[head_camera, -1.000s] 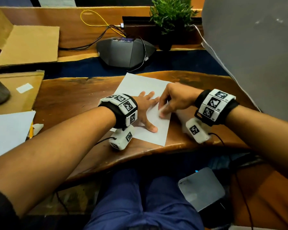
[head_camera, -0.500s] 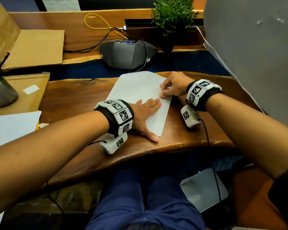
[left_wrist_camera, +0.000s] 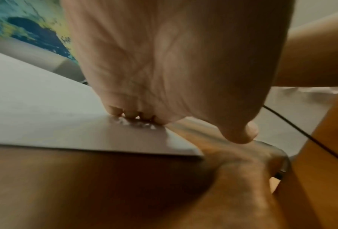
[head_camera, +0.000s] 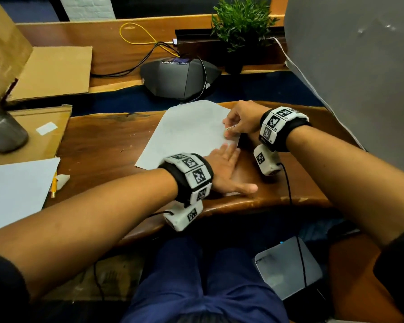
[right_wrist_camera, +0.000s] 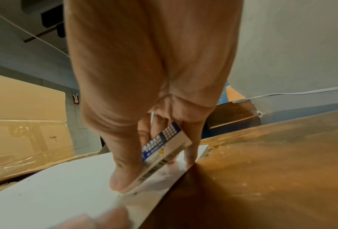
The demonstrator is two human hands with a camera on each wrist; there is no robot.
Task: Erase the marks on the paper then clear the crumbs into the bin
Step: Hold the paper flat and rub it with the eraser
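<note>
A white sheet of paper lies at an angle on the wooden desk. My left hand lies flat on the sheet's near right corner, fingers straight, thumb on the wood. My right hand pinches a white eraser with a blue printed sleeve and presses its end on the paper's right edge. The left wrist view shows my fingertips pressed down on the paper. Small dark crumbs dot the wood left of the sheet.
A conference phone with cables and a potted plant stand behind the paper. Cardboard, a grey cup, another sheet and a pencil sit at left. A grey bin stands below the desk edge.
My right hand has carried the eraser from the sheet's near part up to its far right edge. My left hand has slid to the near right corner; the paper has turned a little.
</note>
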